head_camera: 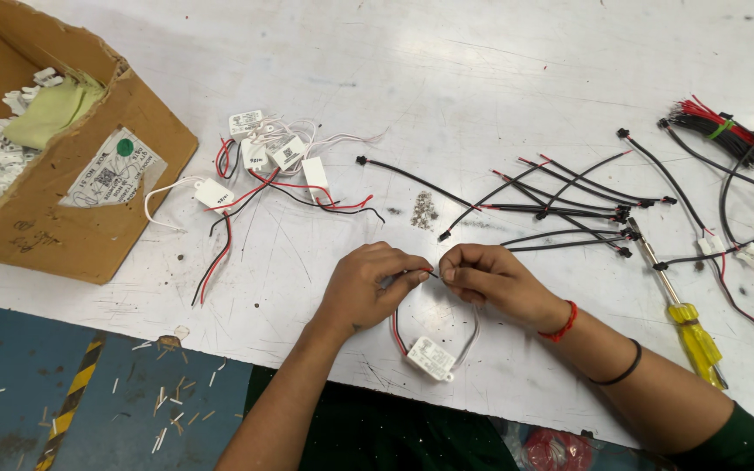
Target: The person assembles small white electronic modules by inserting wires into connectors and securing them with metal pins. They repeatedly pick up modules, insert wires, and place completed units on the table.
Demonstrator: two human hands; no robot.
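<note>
My left hand [368, 283] and my right hand [490, 277] meet near the front edge of a white table [499, 70]. Their fingertips pinch the thin wire ends [432, 273] between them. The wires, red, black and white, loop down to a small white rectangular module [430, 358] lying on the table just below my hands. My right wrist carries a red thread and a black band.
A pile of similar white modules with wires [263, 157] lies up left. Black connector leads [569, 205] are spread at the right, with a bundled set [713, 126] far right. A yellow-handled screwdriver [687, 327] lies by my right forearm. An open cardboard box [54, 148] stands left.
</note>
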